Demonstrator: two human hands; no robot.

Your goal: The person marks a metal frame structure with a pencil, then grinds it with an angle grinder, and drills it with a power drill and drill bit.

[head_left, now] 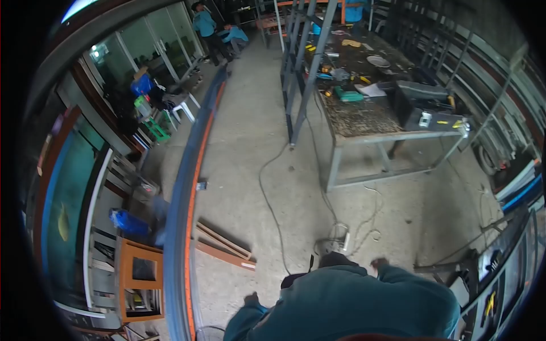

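My left hand (251, 298) hangs low at my left side, past the cuff of my teal sleeve. It is small and dark, and how its fingers lie I cannot make out. My right hand (379, 263) is out in front on the right, above the concrete floor, its fingers too blurred to read. Nothing can be seen held in either hand. Nearest to my right hand are a pale cable (372, 233) and a white power strip (346, 241) on the floor. Brown strips (226, 241) lie on the floor beyond my left hand.
A long blue-grey metal beam with an orange edge (190, 170) runs along the left. A cluttered workbench (364, 122) holds a black toolbox (426, 108). An upright metal frame (310, 74) stands beside it. A dark cable (267, 193) crosses the floor. Two people (207, 28) are far back.
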